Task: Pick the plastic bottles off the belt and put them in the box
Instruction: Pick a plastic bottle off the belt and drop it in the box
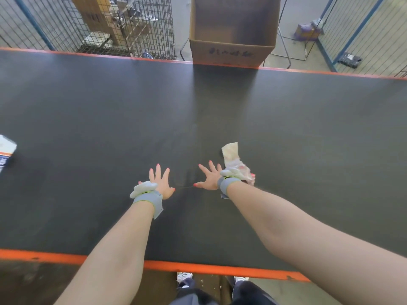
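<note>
Your left hand [161, 183] and right hand [209, 178] are both stretched well forward on bare arms, fingers spread wide and straight, palms down, thumbs pointing toward each other. Each wrist wears a grey strap with a white device.

Beyond the far orange rail [88, 54], a wire mesh cage [123, 25] stands on a grey concrete floor [293, 16]. Blue-framed mesh fencing [352, 29] runs along the right, with cables [295, 38] trailing across the floor beside it.
</note>
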Demonstrator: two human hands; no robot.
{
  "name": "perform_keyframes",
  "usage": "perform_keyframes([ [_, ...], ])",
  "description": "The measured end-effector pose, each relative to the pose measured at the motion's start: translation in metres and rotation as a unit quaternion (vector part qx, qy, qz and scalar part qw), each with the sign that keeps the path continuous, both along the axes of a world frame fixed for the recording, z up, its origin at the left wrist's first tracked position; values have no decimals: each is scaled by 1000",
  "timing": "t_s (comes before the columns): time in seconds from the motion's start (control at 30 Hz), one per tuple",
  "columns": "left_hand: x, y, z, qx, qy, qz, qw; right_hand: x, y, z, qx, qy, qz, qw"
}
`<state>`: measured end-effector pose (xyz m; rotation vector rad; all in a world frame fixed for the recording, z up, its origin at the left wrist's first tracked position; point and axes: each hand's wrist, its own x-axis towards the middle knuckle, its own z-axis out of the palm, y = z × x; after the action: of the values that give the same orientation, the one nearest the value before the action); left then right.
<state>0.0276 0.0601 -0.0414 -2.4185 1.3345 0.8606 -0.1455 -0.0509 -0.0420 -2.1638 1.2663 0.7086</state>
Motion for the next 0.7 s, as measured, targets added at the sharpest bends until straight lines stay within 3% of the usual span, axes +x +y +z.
perform_keyframes([
  [0.1,2,3,-1,14,-25,-29,999,3,6,-15,26,49,1,998],
  [0.2,5,4,-2,52,24,-29,998,7,6,-19,46,130,-1,990],
  [0.37,9,-3,7,-11,48,-14,999,15,-11,3,36,40,-30,998],
  [0.57,36,-2,27,-35,-27,31,999,43,-12,26,0,50,29,998],
  [0.7,58,9,31,-10,-66,70,995,66,-18,4,0,77,36,996],
])
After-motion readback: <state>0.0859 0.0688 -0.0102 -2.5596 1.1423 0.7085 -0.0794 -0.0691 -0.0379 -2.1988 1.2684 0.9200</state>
